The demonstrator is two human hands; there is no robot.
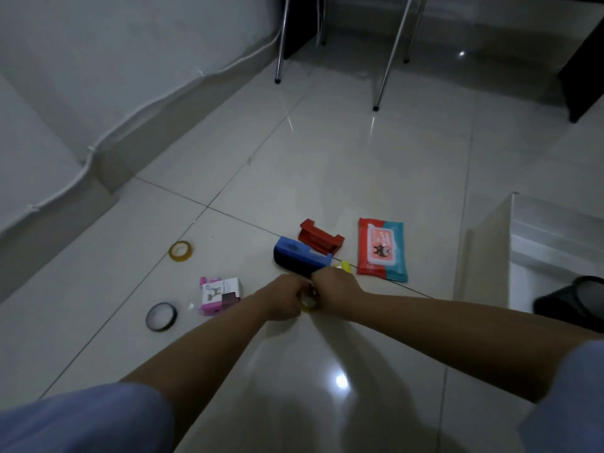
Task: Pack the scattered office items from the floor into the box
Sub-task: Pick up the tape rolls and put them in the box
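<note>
Office items lie scattered on the tiled floor. My right hand (336, 286) grips the near end of a blue tape dispenser (299, 256). My left hand (282, 300) is closed right beside it, and a yellowish tape roll (309, 304) shows between the two hands; which hand holds the roll I cannot tell. Behind the dispenser lies a red dispenser (322, 238). A red and teal wipes pack (381, 250) lies to the right. A pink and white small box (219, 294), a black tape ring (161, 317) and a clear yellow tape ring (180, 251) lie to the left. The white box (483, 256) stands open at right.
A small yellow item (344, 266) peeks out beside my right hand. A dark object (575, 299) sits inside the white box. Chair legs (379, 103) and a dark furniture panel (585, 76) stand at the back. A wall with a white cable (98, 138) runs along the left.
</note>
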